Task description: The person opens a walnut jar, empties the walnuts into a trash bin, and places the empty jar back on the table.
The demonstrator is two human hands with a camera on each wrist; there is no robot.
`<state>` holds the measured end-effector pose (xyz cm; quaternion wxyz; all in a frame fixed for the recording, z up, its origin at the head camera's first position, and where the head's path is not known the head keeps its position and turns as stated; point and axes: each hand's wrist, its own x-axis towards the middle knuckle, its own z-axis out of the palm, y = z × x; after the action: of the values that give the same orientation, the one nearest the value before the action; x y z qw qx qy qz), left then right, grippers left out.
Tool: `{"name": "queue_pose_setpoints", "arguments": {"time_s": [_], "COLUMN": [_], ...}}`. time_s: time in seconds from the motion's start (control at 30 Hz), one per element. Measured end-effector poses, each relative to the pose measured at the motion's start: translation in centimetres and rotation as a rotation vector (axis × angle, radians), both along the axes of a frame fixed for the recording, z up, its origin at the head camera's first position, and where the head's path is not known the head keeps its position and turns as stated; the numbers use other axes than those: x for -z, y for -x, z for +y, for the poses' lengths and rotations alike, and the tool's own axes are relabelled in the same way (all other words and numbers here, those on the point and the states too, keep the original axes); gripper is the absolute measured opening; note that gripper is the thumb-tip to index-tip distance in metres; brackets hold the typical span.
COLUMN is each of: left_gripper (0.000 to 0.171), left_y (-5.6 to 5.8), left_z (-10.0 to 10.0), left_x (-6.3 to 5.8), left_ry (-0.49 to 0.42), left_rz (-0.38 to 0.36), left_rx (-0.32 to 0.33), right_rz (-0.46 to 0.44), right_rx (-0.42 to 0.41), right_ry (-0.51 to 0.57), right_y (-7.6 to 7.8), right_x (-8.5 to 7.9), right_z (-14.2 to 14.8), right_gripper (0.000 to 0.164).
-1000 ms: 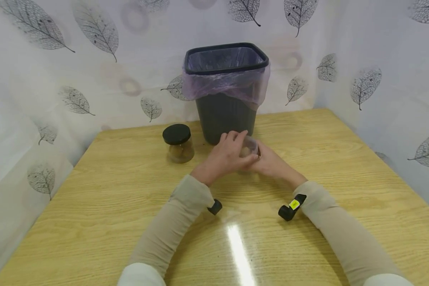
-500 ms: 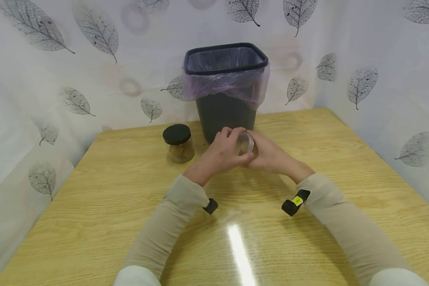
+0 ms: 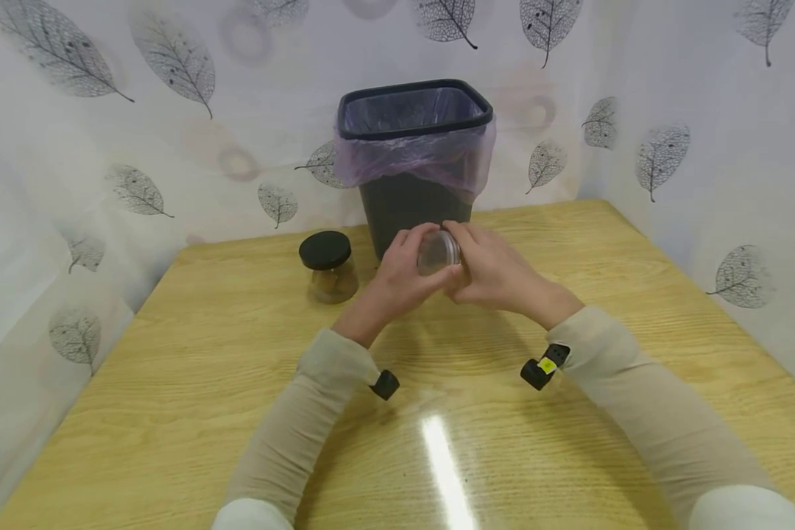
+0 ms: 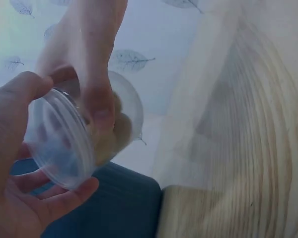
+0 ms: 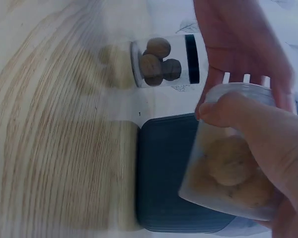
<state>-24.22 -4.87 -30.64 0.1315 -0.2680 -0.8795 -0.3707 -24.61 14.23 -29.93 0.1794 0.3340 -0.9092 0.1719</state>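
Held up between both hands is a clear jar (image 3: pixel 437 254) with several walnuts (image 5: pixel 232 161) in it. My right hand (image 3: pixel 500 276) grips its body, with the thumb across the side in the right wrist view. The left hand (image 3: pixel 397 278) has its fingers and thumb curled round the rim of the clear lid (image 4: pixel 59 144). In the left wrist view the jar lies tilted, its lid end toward the left palm. Parts of the jar are hidden behind the fingers.
A second clear jar (image 3: pixel 333 283) with a black lid and walnuts inside stands left of the hands. Behind them is a dark bin (image 3: pixel 407 202) lined with a purple bag. Leaf-print sheeting (image 3: pixel 205 169) surrounds the wooden table (image 3: pixel 205 353).
Both hands have moved up and slightly left in the head view with the jar between them. The jar has turned, and its rim shows differently. The black-lidded jar stays put.
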Motion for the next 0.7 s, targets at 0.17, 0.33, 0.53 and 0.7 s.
{"name": "queue_pose_setpoints", "arguments": {"time_s": [0.17,0.33,0.53,0.7], "left_gripper": [0.067,0.062,0.057,0.053], "left_y": [0.0,-0.2,-0.2,-0.3], "left_z": [0.0,0.6,1.6,1.9], "left_x": [0.4,1.1,1.7,1.3], "left_ry": [-0.148,-0.147,-0.06,-0.095], "left_rz": [-0.034,-0.014,0.128,0.104], "left_rx": [-0.025,-0.055,-0.169,-0.194], "right_rz": [0.199,0.26,0.319,0.399], "right_rx": [0.027,0.041,0.056,0.074], "right_ry": [-0.073,-0.136,-0.147,-0.141], "right_y": [0.1,0.0,-0.2,-0.2], "right_x": [-0.9,-1.5,-1.6,-1.3], "right_z": [-0.9,-1.6,-2.5,-3.1], "right_gripper": [0.094,0.084,0.077,0.072]}}
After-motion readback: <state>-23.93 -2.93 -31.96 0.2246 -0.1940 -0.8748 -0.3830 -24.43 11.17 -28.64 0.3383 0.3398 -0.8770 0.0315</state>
